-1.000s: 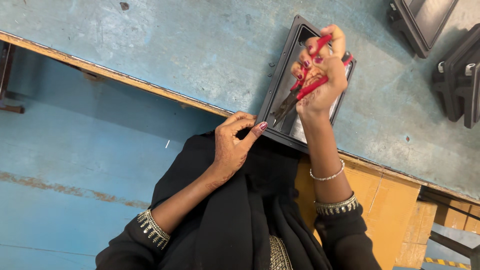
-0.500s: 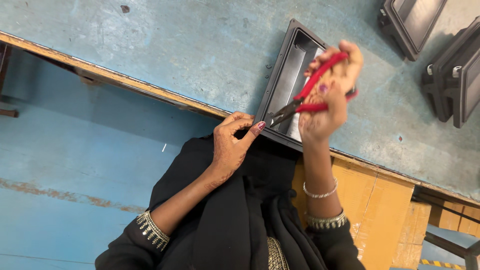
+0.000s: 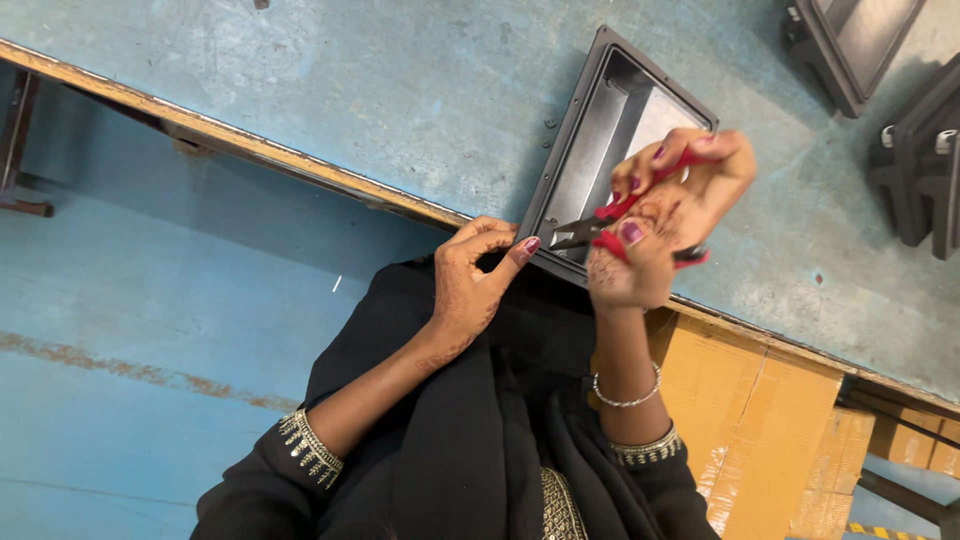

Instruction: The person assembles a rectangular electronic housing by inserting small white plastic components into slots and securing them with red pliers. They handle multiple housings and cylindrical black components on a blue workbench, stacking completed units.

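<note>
Red-handled pliers [image 3: 628, 215] are held in the right hand [image 3: 665, 225]. The fingers are wrapped around the two red handles and are pressed together on them. The hand is a little blurred, so how tightly the handles are squeezed cannot be told. The long line of the pliers runs from the right hand across to the left hand [image 3: 478, 285]. The dark metal tip is pointed at the left hand and is seen just beside its fingertips.

The left hand is curled, with thumb and first finger pinched close together. Something very small may be held there, but it is too small to be seen. This hand is set right at the near corner of a dark metal tray [image 3: 600, 130], and that corner is touched or almost touched by it.

The tray is laid on the blue-grey surface [image 3: 350, 90], with its near end over the edge. It is found under and behind both hands. The left hand is nearer to the tray corner; the right hand is held above the tray's near end.

More dark metal parts [image 3: 905, 110] are seen well away, past the right hand.
</note>
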